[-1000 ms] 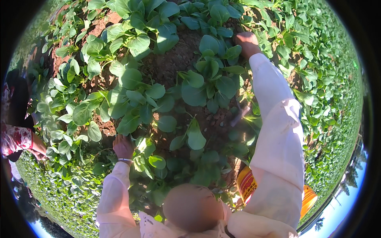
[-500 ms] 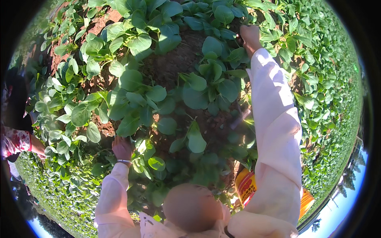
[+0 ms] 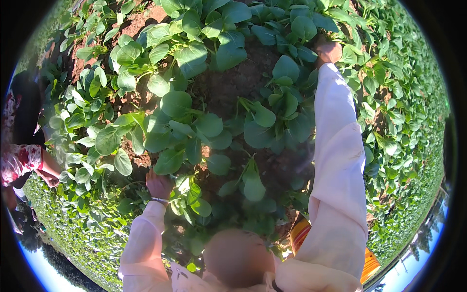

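Leafy green plants with broad, spoon-shaped leaves grow in reddish-brown soil point(image 3: 228, 80) between my arms. My left hand point(image 3: 159, 186), with a band at its wrist, reaches low at the left beside a small light-green plant point(image 3: 193, 197). Its fingertips go in under the leaves of a larger plant point(image 3: 177, 134), and their grip is hidden. Far out at the right, my right hand point(image 3: 329, 52) is closed among the leaves at the base of a plant point(image 3: 304, 29). What it grips, if anything, is covered by foliage. A middle plant point(image 3: 279, 107) stands between both hands.
Close under my right forearm stands a yellow and red container point(image 3: 300, 233), partly covered by the sleeve. At the left edge another person's arm point(image 3: 48, 168) in a red-and-white patterned sleeve point(image 3: 22, 163) reaches into the plants. Dense rows of greens point(image 3: 404, 121) extend to the right.
The whole view has shifted, so plants and both hands appear farther right and slightly lower. Against the plants, both hands have moved little. The other person's hand shows more clearly.
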Demonstrator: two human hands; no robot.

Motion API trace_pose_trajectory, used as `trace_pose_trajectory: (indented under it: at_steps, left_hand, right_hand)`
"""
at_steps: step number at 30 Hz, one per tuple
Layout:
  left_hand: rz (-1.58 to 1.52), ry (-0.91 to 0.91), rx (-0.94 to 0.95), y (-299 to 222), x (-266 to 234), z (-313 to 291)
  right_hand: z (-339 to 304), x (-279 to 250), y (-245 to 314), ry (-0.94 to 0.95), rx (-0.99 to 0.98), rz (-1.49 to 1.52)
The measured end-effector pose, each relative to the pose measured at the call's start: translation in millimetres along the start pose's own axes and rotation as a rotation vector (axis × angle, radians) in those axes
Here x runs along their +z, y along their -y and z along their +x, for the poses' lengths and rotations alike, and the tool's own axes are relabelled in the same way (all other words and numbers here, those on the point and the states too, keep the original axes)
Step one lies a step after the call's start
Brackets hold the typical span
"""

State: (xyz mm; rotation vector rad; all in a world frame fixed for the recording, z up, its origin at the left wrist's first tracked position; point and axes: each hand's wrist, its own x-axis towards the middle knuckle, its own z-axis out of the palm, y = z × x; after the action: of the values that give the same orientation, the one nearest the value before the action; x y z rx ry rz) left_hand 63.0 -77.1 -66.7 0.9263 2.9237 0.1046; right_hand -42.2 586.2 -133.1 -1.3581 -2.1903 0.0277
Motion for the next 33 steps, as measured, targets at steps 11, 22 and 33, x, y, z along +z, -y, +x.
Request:
trace_pose_trajectory:
  at_steps: [11, 22, 33]
  left_hand:
    - [-0.035, 0.030, -0.030, 6.6, 10.5, -8.9]
    - [0.007, 0.144, -0.065, 8.7, 4.4, -10.6]
    - [-0.005, 0.085, -0.031, 10.3, 9.7, -10.2]
  right_hand:
    - [-8.0, 3.3, -22.8, 0.016, -0.305, 0.332]
    - [-57.8, -79.6, 73.3, 0.286, -0.246, 0.585]
    - [-60.9, -87.5, 84.3, 0.292, -0.383, 0.371]
